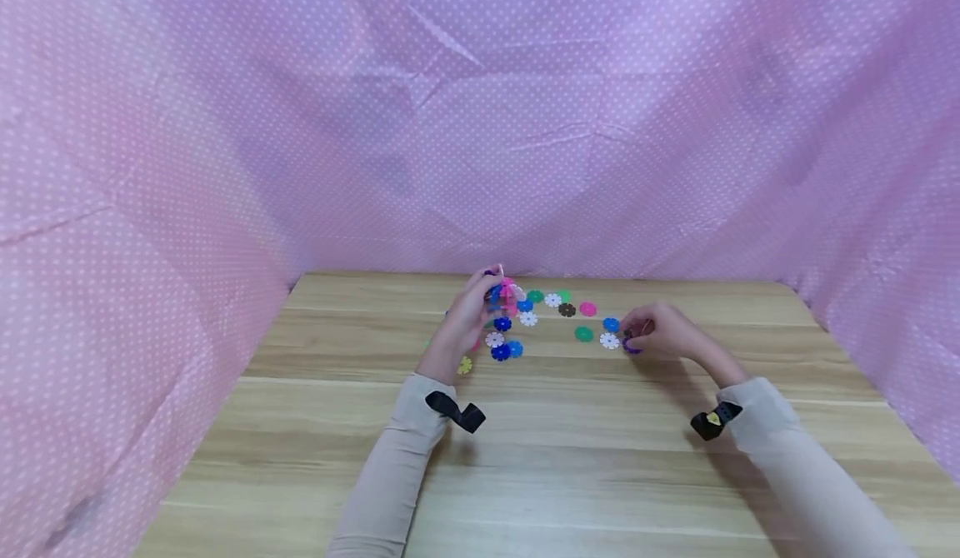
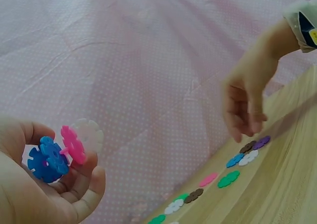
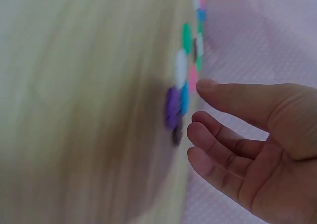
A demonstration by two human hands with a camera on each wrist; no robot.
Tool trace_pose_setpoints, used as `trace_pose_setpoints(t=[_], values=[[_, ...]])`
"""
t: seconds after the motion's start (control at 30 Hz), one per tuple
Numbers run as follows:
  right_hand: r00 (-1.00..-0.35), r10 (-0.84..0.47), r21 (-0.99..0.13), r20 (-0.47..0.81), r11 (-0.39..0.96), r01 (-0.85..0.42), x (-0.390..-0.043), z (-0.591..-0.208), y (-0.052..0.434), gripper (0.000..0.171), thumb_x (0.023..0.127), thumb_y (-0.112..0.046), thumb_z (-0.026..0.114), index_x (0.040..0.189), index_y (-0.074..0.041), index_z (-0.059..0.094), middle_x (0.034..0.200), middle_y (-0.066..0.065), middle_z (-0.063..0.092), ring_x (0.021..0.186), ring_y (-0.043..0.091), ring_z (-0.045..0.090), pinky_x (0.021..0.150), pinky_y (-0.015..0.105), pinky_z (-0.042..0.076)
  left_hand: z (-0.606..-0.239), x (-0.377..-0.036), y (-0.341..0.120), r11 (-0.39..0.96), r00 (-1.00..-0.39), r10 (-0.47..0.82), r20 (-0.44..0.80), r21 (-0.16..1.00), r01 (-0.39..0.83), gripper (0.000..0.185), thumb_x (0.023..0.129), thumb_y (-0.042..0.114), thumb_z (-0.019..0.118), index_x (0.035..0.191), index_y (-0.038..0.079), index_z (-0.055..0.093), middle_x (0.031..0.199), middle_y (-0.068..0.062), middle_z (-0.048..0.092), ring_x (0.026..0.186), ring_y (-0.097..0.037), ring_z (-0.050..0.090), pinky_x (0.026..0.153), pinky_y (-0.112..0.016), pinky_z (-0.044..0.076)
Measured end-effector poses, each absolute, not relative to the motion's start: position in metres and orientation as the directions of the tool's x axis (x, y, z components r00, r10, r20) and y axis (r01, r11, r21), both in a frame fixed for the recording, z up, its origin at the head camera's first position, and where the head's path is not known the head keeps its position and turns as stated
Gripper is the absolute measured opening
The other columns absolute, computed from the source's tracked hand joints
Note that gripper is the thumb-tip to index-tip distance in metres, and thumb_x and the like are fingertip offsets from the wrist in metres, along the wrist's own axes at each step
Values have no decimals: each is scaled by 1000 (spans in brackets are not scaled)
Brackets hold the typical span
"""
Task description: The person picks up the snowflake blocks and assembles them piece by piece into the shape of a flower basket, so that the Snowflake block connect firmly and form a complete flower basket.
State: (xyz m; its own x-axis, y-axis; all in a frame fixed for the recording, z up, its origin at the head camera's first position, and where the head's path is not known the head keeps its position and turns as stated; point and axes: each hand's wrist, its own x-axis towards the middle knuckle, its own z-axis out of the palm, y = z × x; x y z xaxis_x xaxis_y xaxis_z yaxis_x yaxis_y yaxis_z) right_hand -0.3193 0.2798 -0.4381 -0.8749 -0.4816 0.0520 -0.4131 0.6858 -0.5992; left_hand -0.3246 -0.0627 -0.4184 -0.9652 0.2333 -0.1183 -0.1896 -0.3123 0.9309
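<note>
1. The left hand (image 2: 47, 184) is raised above the light wooden bench (image 1: 525, 458), its fingers curled round a small cluster of joined plastic snowflake discs (image 2: 62, 149): a blue one, a pink one and a translucent white one slotted together.
2. The right hand (image 1: 660, 331) is low over the bench on the right of the scattered pieces. In the right wrist view its fingers are loosely bent and grasp nothing; its fingertips (image 3: 198, 130) are just beside a purple plastic snowflake disc (image 3: 172, 107) lying flat on the bench.
3. Beside the purple disc lie a blue disc (image 1: 611, 324) and a white disc (image 1: 609, 341).
4. Between the two hands more loose discs are spread on the bench, among them a green one (image 1: 583, 334), a pink one (image 1: 588, 309) and a dark brown one (image 1: 567, 310).
5. A pink cloth with white dots (image 1: 480, 125) encloses the bench at the back and on both sides.
6. Both beige sleeves carry a black strap at the wrist; the right strap (image 1: 715, 419) bears a small yellow mark, too small to read.
</note>
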Motion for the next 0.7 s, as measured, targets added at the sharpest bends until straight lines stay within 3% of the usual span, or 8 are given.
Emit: trace_pose_setpoints(t=[0.13,0.3,0.5,0.7], values=[[-860,-510,-586,27,689,-427,-321,-448,289,26,81,8,76,106,4,75,100,18,74,84,23,65,71,25,54,-419,-328,-65,-328,-963,240,-122,923,-199,43,106,17,47,148,9,43,96,3,59,77,-8,61,114,-59,39],[-859,-512,-566,16,703,-430,-323,-454,289,24,82,8,76,105,3,75,109,24,72,90,25,65,75,31,56,-420,-330,-66,-327,-958,254,-134,920,-215,45,105,17,49,149,10,42,98,1,61,77,-9,61,115,-60,39],[-877,-480,-598,26,696,-399,-320,-454,283,21,80,12,75,95,-1,67,94,15,69,86,22,60,73,25,51,-420,-335,-66,-277,-947,286,-143,934,-225,51,102,15,54,151,13,41,93,-1,62,83,-16,61,115,-59,37],[-907,-410,-657,96,658,-368,-316,-442,256,15,85,11,70,97,2,70,91,15,71,83,21,64,74,20,52,-417,-336,-65,-227,-937,309,-162,944,-238,54,101,10,54,153,16,41,129,-13,59,98,-25,59,115,-57,38]])
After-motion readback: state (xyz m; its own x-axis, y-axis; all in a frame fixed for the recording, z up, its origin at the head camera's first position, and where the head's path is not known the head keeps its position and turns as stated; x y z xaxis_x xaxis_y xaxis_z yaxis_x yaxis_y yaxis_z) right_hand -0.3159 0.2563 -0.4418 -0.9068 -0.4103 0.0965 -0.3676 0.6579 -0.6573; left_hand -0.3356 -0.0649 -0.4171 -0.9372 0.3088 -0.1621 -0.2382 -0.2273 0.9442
